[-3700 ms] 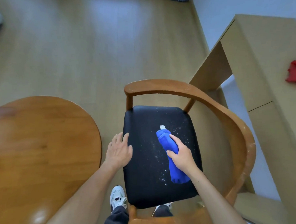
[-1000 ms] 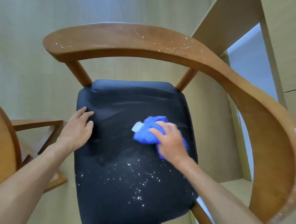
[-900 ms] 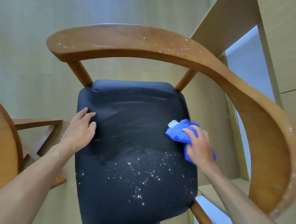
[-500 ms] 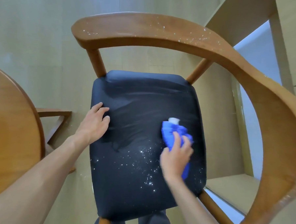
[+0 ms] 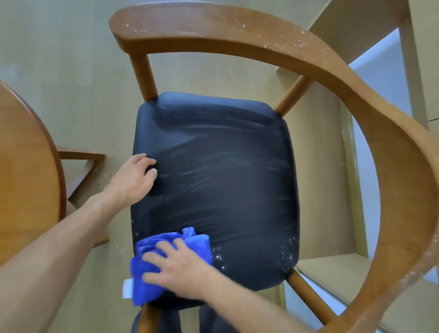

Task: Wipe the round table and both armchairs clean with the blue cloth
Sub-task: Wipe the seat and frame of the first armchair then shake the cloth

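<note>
Both bare arms reach forward and down, hands flat, palms down

The left hand (image 5: 132, 181) sits farther out on the left, fingers loosely bent with the tips pressing down on the seat edge (image 5: 145, 134), forearm running back to the near-left corner. The right hand (image 5: 179, 269) is nearer and lower, fingers spread and nearly straight, pointing left, lying flat on top of the blue cloth (image 5: 192, 244); its forearm comes in from the near right, and the wrist is bent slightly toward the left
</note>
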A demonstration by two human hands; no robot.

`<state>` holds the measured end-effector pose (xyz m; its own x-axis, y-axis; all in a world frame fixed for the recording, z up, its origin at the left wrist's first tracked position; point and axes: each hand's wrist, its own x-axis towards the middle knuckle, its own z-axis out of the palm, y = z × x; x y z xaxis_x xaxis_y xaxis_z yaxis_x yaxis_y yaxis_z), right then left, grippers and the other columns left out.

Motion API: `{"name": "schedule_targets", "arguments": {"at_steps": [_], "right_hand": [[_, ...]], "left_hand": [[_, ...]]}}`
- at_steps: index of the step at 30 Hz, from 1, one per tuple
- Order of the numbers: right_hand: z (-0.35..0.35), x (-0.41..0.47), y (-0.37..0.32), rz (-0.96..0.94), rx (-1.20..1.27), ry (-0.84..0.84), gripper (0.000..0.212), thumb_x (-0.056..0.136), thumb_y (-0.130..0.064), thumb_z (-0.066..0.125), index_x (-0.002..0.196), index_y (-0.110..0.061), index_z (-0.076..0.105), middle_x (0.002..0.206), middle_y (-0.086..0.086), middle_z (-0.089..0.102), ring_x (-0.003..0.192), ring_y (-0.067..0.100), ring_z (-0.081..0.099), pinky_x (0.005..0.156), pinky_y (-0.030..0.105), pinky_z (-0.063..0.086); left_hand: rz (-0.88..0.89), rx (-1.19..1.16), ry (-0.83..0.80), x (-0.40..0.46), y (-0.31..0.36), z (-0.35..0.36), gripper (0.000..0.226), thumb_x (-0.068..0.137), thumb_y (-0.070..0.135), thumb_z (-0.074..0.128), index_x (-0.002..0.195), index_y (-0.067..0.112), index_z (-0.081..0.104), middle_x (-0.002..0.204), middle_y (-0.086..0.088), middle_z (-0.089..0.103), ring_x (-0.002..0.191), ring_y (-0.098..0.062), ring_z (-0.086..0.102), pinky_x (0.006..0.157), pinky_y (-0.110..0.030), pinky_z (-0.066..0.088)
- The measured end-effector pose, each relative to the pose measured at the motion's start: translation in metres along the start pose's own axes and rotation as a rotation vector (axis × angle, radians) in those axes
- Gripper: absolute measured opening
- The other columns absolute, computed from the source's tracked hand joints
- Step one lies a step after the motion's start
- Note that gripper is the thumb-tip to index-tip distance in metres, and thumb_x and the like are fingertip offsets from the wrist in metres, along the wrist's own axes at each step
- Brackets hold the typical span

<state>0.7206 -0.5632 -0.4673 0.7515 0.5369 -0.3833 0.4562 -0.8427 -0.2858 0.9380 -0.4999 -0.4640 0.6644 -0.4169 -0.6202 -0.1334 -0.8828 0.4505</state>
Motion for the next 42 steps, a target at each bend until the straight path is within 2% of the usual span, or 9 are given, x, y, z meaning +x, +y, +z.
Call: {"name": "schedule_targets", "arguments": {"at_steps": [5,11,15,19,23,29,33,39,42], "right_hand": [[0.002,-0.138,0.105,0.049,-0.074,-0.2,0.052,0.054,-0.008,0.07,0.102,-0.027,0.06,0.12,0.004,0.058,0.099,0.028,0.057,0.075,0.036,0.05],[0.001,-0.202,0.148,1.396,0.28,-0.11,0.043,0.079,-0.004,0.052,0.119,-0.01,0.04,0.125,0.014,0.037,0.109,0.035,0.043,0.086,0.039,0.045],[-0.005,-0.118,0.1,1.747,0.733,0.133,0.051,0.078,-0.008,0.058,0.124,-0.001,0.035,0.127,0.022,0.035,0.112,0.041,0.043,0.089,0.039,0.043],[-0.022,-0.017,0.012,1.529,0.703,0.097,0.054,0.077,-0.014,0.052,0.127,-0.01,0.034,0.127,0.012,0.033,0.111,0.034,0.037,0.079,0.034,0.04],[-0.036,0.063,-0.05,0.924,0.767,0.022,0.054,0.074,-0.008,0.061,0.12,-0.014,0.034,0.128,0.016,0.033,0.114,0.036,0.035,0.085,0.042,0.042],[-0.029,0.062,-0.029,0.23,0.092,0.102,0.04,0.063,-0.028,0.069,0.1,-0.035,0.056,0.113,-0.004,0.058,0.088,0.019,0.056,0.07,0.029,0.045],[-0.045,0.051,0.063,0.477,0.172,0.3,0.05,0.054,-0.014,0.069,0.103,-0.024,0.063,0.113,0.008,0.06,0.082,0.028,0.054,0.061,0.032,0.039],[-0.061,0.007,0.176,1.199,0.379,0.528,0.052,0.083,-0.001,0.047,0.132,-0.02,0.049,0.14,0.009,0.035,0.117,0.035,0.038,0.089,0.043,0.036],[-0.059,-0.007,0.172,1.278,0.418,0.599,0.052,0.083,0.0,0.047,0.132,-0.016,0.048,0.14,0.01,0.035,0.12,0.036,0.038,0.093,0.047,0.039]], "left_hand": [[-0.047,0.006,-0.013,-0.002,0.003,0.01,0.042,0.098,0.028,0.042,0.138,0.018,0.047,0.156,-0.002,0.02,0.142,-0.021,0.023,0.114,-0.036,0.024],[-0.078,-0.032,0.059,-0.006,0.011,0.023,0.041,0.096,0.024,0.043,0.136,0.017,0.048,0.156,-0.002,0.017,0.143,-0.022,0.017,0.113,-0.039,0.024],[-0.074,-0.087,0.054,-0.009,0.009,0.023,0.042,0.097,0.019,0.04,0.138,0.017,0.045,0.158,0.0,0.013,0.145,-0.02,0.013,0.115,-0.037,0.019],[-0.056,-0.105,0.049,-0.008,0.005,0.02,0.041,0.096,0.014,0.04,0.137,0.017,0.048,0.158,0.0,0.015,0.145,-0.019,0.015,0.116,-0.035,0.019],[-0.037,-0.092,0.037,-0.008,0.002,0.016,0.043,0.096,0.011,0.041,0.138,0.016,0.048,0.158,-0.002,0.017,0.145,-0.019,0.018,0.115,-0.03,0.018],[-0.005,-0.088,0.028,-0.01,-0.004,0.005,0.043,0.097,0.01,0.037,0.138,0.016,0.047,0.155,0.001,0.028,0.141,-0.018,0.027,0.111,-0.028,0.022],[-0.106,-0.281,0.218,-0.012,-0.003,0.0,0.04,0.097,0.011,0.036,0.131,0.016,0.055,0.137,-0.006,0.053,0.125,-0.024,0.047,0.103,-0.03,0.034],[-0.167,-0.353,0.257,-0.018,-0.011,0.003,0.038,0.099,0.014,0.033,0.131,0.016,0.055,0.135,-0.004,0.055,0.125,-0.023,0.047,0.106,-0.032,0.034],[-0.161,-0.322,0.242,-0.019,-0.012,0.009,0.038,0.099,0.014,0.034,0.131,0.014,0.053,0.136,-0.005,0.054,0.126,-0.024,0.046,0.105,-0.032,0.033]]}}
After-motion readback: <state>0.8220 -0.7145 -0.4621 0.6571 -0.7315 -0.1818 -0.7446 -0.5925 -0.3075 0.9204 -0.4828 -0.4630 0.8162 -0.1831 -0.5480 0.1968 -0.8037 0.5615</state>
